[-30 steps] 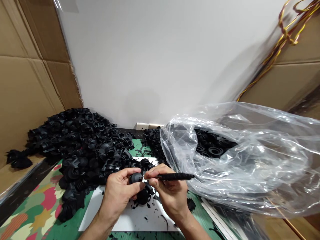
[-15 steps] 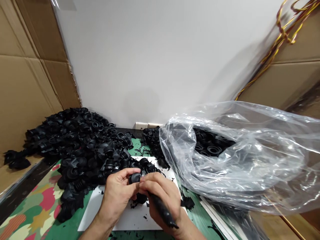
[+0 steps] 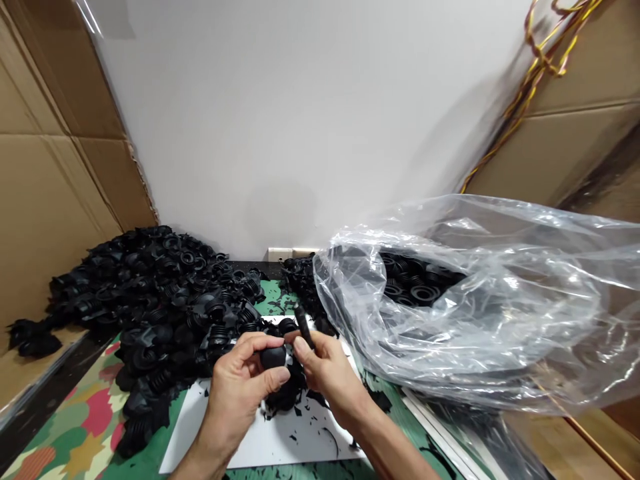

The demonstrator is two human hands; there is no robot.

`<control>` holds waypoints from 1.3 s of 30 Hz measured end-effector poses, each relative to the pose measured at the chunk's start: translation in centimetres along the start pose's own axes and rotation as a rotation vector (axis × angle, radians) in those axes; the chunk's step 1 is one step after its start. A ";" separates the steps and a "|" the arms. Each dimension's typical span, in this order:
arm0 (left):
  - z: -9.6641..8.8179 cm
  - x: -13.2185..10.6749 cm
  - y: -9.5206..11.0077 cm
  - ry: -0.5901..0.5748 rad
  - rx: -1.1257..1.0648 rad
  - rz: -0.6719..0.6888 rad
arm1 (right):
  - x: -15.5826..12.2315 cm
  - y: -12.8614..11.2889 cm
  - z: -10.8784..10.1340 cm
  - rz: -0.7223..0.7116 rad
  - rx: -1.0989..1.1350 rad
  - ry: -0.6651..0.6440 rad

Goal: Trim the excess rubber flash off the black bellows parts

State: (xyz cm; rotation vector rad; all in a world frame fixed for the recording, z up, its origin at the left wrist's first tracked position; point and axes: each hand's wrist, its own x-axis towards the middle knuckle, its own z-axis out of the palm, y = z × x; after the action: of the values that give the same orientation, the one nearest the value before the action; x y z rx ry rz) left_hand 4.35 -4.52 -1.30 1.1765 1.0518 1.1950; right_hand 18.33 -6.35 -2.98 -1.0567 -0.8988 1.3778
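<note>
While a heap of black rubber bellows covers the left of the table, the left hand has a full, closed grip on a black rubber bellows piece above a white sheet, the right hand holds a slim black tool in a narrow grip, and a clear plastic bag lies just beyond it.
</note>
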 end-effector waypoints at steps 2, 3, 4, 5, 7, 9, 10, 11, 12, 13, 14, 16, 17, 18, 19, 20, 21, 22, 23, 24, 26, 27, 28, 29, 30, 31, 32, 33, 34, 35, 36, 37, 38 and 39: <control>-0.2 0.2 -0.2 0.016 0.029 0.115 | -0.3 -0.2 0.3 0.072 0.033 -0.146; -0.3 0.3 -0.3 0.016 0.045 0.156 | -0.3 -0.2 0.4 0.097 0.056 -0.180; -0.4 0.4 -0.5 0.006 0.059 0.186 | -0.4 -0.2 0.5 0.118 0.082 -0.184; -0.5 0.4 -0.6 -0.006 0.076 0.211 | -0.4 -0.1 0.6 0.138 0.112 -0.167; -0.8 0.4 -0.8 -0.007 0.142 0.277 | -0.3 -0.1 0.6 0.179 0.183 -0.112; -1.2 0.4 -0.7 0.036 0.282 0.403 | -0.1 -0.1 0.6 0.210 0.233 -0.074; -1.3 0.4 -0.7 0.054 0.375 0.487 | 0.0 -0.1 0.6 0.214 0.245 -0.063; -1.5 0.3 -0.6 0.057 0.468 0.573 | 0.0 -0.2 0.5 0.213 0.250 -0.057; -1.6 0.3 -0.5 0.042 0.551 0.654 | 0.1 -0.3 0.5 0.208 0.250 -0.052; -1.7 0.3 -0.4 0.012 0.617 0.721 | 0.1 -0.4 0.4 0.204 0.248 -0.051; -1.7 0.3 -0.4 -0.020 0.670 0.771 | 0.1 -0.4 0.4 0.198 0.248 -0.052; -1.8 0.3 -0.4 -0.059 0.762 0.837 | 0.1 -0.4 0.3 0.188 0.247 -0.056; -1.8 0.3 -0.5 -0.062 0.810 0.863 | 0.1 -0.4 0.3 0.182 0.246 -0.060; -1.8 0.3 -0.6 -0.059 0.857 0.885 | 0.1 -0.3 0.3 0.174 0.240 -0.066; -1.8 0.3 -0.7 -0.057 0.899 0.907 | 0.1 -0.3 0.3 0.164 0.231 -0.072; -1.8 0.2 -0.7 -0.057 0.932 0.927 | 0.1 -0.2 0.3 0.153 0.219 -0.079; -1.7 0.2 -0.8 -0.059 0.956 0.943 | 0.0 -0.2 0.2 0.140 0.205 -0.084; -1.7 0.2 -0.8 -0.060 0.972 0.956 | 0.0 -0.2 0.2 0.128 0.188 -0.090; -1.7 0.1 -0.8 -0.062 0.984 0.966 | -0.1 -0.2 0.2 0.114 0.172 -0.093; -1.7 0.1 -0.7 -0.062 0.993 0.975 | -0.1 -0.1 0.2 0.101 0.155 -0.097; -1.5 0.0 -0.6 -0.059 1.016 0.992 | -0.2 0.0 0.1 0.071 0.116 -0.109; -1.5 0.0 -0.4 -0.058 1.031 1.003 | -0.1 0.0 0.1 0.051 0.091 -0.114; -1.4 0.0 -0.3 -0.058 1.050 1.013 | -0.1 0.1 0.0 0.027 0.063 -0.119; -1.3 -0.1 -0.2 -0.061 1.074 1.026 | -0.1 0.2 0.0 -0.003 0.029 -0.120; -1.1 -0.1 -0.1 -0.068 1.105 1.040 | 0.0 0.3 0.0 -0.037 -0.015 -0.120; -1.0 -0.2 -0.1 -0.076 1.142 1.059 | 0.0 0.3 0.0 -0.073 -0.066 -0.115; -0.9 -0.2 0.0 -0.084 1.185 1.082 | 0.1 0.4 -0.1 -0.105 -0.122 -0.107; -0.7 -0.3 0.0 -0.092 1.234 1.109 | 0.1 0.5 -0.1 -0.128 -0.180 -0.098; -0.6 -0.4 0.0 -0.099 1.285 1.139 | 0.1 0.5 -0.1 -0.139 -0.233 -0.090; -0.5 -0.4 -0.1 -0.101 1.332 1.164 | 0.1 0.6 -0.1 -0.141 -0.277 -0.081; -0.4 -0.5 -0.1 -0.097 1.371 1.183 | 0.1 0.6 -0.1 -0.139 -0.310 -0.075; -0.3 -0.5 -0.2 -0.089 1.399 1.195 | 0.1 0.6 -0.1 -0.137 -0.329 -0.070; -0.2 -0.6 -0.2 -0.076 1.414 1.201 | 0.0 0.6 -0.1 -0.141 -0.340 -0.067; -0.1 -0.6 -0.2 -0.055 1.415 1.205 | 0.0 0.5 -0.1 -0.151 -0.343 -0.067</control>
State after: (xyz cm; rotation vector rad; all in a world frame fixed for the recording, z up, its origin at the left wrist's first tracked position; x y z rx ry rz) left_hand 4.25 -5.14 -1.55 3.2308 1.1163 1.1235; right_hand 18.31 -6.36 -3.52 -1.1760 -1.2703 1.1638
